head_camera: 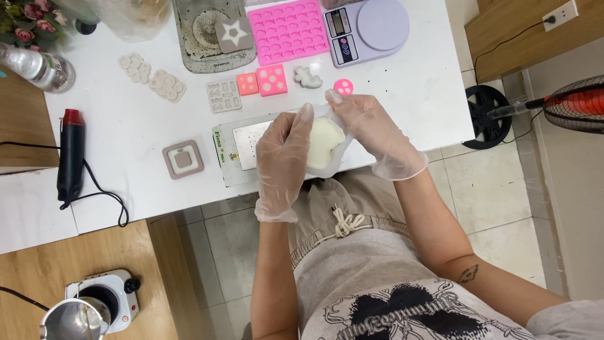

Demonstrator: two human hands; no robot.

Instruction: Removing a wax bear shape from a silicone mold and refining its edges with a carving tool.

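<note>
- We sit at a white table [145, 132], the biggest thing in view, with our knees under its near edge.
- A grey tray [211, 31] with a star mould on it lies at the far side, a big pink mould [288, 30] next to it, then a lilac kitchen scale [367, 28].
- A flat metal plate [242, 151] lies at the near edge, right under our hands.
- A black heat gun [70, 156] with a red tip lies well off to the left (its cord loops toward us).
- Our left hand [283, 157], gloved, grips the left side of a clear soft mould [343, 148], thumb pressed on its rim.
- Our right hand [377, 135], also gloved, pinches the mould's far right edge, fingers closed tight on it.
- A cream-white cast piece [324, 143] sits inside that mould, held between both hands just above the plate.
- Small pink moulds [272, 80] lie in a row beyond the hands.
</note>
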